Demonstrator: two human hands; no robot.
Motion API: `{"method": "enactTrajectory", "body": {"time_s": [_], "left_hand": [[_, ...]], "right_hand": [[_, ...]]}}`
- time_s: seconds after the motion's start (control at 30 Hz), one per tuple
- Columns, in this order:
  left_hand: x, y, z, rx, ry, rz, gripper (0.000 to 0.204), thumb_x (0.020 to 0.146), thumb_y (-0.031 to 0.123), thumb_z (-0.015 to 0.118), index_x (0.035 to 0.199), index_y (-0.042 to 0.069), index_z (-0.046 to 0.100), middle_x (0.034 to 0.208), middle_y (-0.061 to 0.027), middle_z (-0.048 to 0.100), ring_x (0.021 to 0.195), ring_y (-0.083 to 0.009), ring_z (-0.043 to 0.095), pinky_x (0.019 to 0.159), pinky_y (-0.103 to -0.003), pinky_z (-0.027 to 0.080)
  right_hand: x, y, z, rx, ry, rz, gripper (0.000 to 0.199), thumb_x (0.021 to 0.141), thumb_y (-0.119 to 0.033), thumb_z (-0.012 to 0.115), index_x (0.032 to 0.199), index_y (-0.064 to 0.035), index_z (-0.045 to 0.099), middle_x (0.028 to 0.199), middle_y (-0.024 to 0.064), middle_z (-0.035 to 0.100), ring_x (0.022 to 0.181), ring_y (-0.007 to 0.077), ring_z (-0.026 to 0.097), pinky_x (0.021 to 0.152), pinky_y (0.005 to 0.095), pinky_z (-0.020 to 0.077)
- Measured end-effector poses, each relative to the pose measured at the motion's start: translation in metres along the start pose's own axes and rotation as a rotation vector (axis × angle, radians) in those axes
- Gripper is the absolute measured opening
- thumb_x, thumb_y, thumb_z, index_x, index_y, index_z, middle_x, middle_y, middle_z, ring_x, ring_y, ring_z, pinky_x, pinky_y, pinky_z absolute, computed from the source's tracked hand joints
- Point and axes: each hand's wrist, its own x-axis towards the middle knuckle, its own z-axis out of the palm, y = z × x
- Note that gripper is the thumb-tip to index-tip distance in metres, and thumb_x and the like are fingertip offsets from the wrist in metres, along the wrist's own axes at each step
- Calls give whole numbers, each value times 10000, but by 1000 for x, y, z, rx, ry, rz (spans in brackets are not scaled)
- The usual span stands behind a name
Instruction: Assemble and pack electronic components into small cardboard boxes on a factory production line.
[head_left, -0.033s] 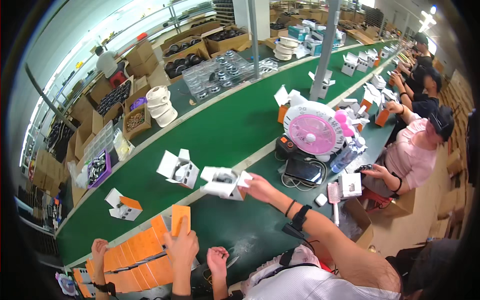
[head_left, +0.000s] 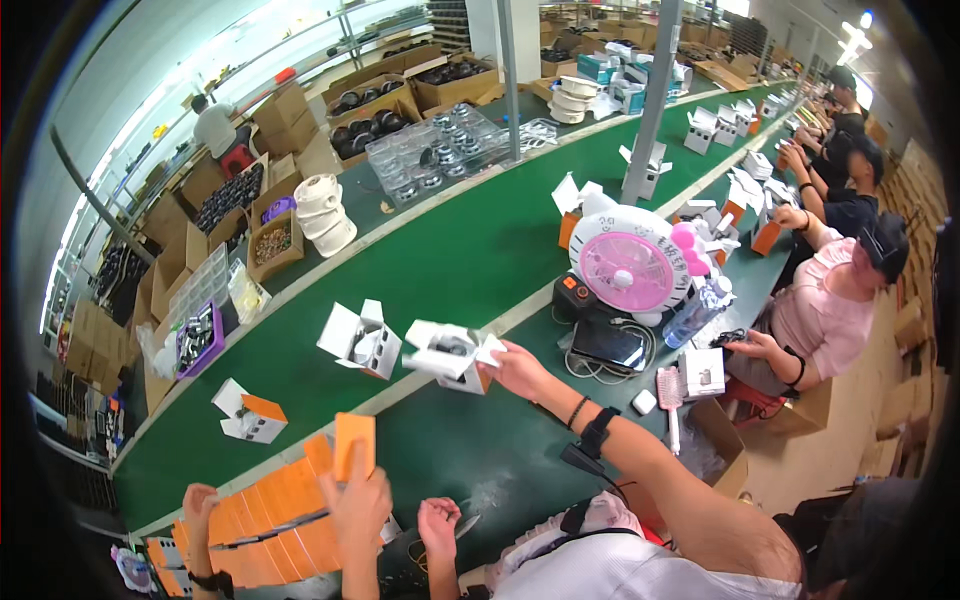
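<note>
My right hand (head_left: 360, 505) is closed on a flat orange box (head_left: 354, 440), holding it by its lower part above the right end of a packed double row of orange boxes (head_left: 262, 503). At the far left side of that row, my left hand (head_left: 198, 508) is raised with loosely bent fingers and nothing visible in them. A dark band circles my left wrist. Beyond the row, an opened white-and-orange box (head_left: 250, 415) sits on the green belt, and another opened white box (head_left: 362, 338) stands farther to the right.
Close on my right, a co-worker's hand (head_left: 515, 370) grips an opened white box (head_left: 445, 352); their other hand (head_left: 437, 525) rests near the table edge. A pink fan (head_left: 625, 270), a tablet (head_left: 608, 342) and a water bottle (head_left: 697, 312) stand farther right. Metal posts (head_left: 652, 105) rise beside the belt.
My right hand and the orange box have shifted slightly left and down. My left hand has stayed almost where it was. The co-worker's held box is tilted a little differently.
</note>
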Motion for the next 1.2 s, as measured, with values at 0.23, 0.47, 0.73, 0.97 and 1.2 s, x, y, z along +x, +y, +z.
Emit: {"method": "enactTrajectory", "body": {"time_s": [0.23,0.47,0.73,0.97,1.2], "left_hand": [[-19,-2,-12,159,51,-49,327,818,329,579,953,38,515,996,-120,522,916,-258,512,829,-374,417],[-15,43,-17,1462,724,738,540,759,358,624,1131,23,420,1178,-150,420,1090,-311,387,937,-418,314],[-37,54,-3,2066,735,509,833,693,390,676,1334,5,311,1385,-183,303,1288,-371,244,1059,-469,197],[-44,43,-11,2228,575,796,811,687,323,695,1361,21,361,1405,-194,352,1290,-399,305,1057,-514,219],[-26,69,-40,1762,690,793,753,616,240,787,1264,22,470,1278,-221,480,1137,-415,468,937,-506,375]], "right_hand": [[109,-28,-7,-2,299,-227,301,903,-55,495,1191,-22,414,1191,123,529,1042,236,572,894,344,468],[62,-24,-11,-317,201,73,386,888,-264,596,1189,-73,449,1083,59,584,934,162,609,716,252,473],[-75,-15,-33,-759,23,207,377,909,-277,567,1218,-88,462,1059,21,585,904,120,583,717,245,441],[-144,-6,-51,-939,66,139,373,883,-278,580,1176,-67,486,981,13,582,803,102,577,687,262,442],[-172,10,-59,-1055,39,56,387,904,-271,557,1192,-30,465,977,43,596,845,121,567,765,284,455]]}}
